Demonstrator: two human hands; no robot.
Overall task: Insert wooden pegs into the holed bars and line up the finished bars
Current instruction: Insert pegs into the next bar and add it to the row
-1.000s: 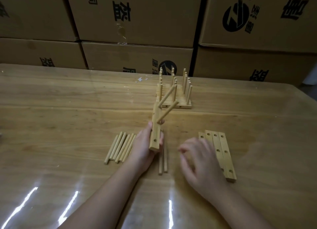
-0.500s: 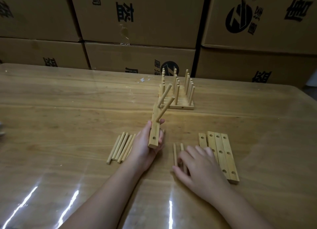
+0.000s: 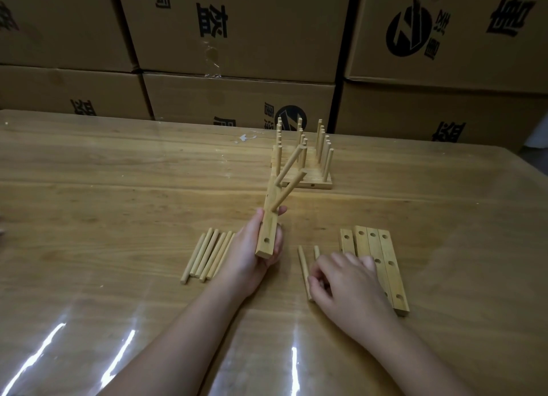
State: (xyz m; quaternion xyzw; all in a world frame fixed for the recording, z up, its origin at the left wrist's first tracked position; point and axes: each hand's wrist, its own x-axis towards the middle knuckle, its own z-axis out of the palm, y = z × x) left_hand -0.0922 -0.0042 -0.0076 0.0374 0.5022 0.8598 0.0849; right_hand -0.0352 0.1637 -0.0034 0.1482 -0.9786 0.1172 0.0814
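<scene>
Wood throughout: pale pegs and holed bars on a glossy table. The left hand wraps its fingers and thumb round the lower part of a bar, held off the table and tilted away. This keeps the one unfilled hole, near the bar's lower end, facing up and open to the other hand. Two fitted pegs slant from the bar's upper part.

The right hand lies just beside it, fingers curled down onto two loose pegs, probably to fetch the third. Whether it already pinches one cannot be told.

A peg pile lies touching the left hand's outer side. Four empty bars lie side by side, partly under the right hand. The finished bars stand in a row behind, pegs upright, in front of stacked cardboard boxes. Nothing blocks the short path from the loose pegs to the hole, though the slanting fitted pegs pass close before that row.
</scene>
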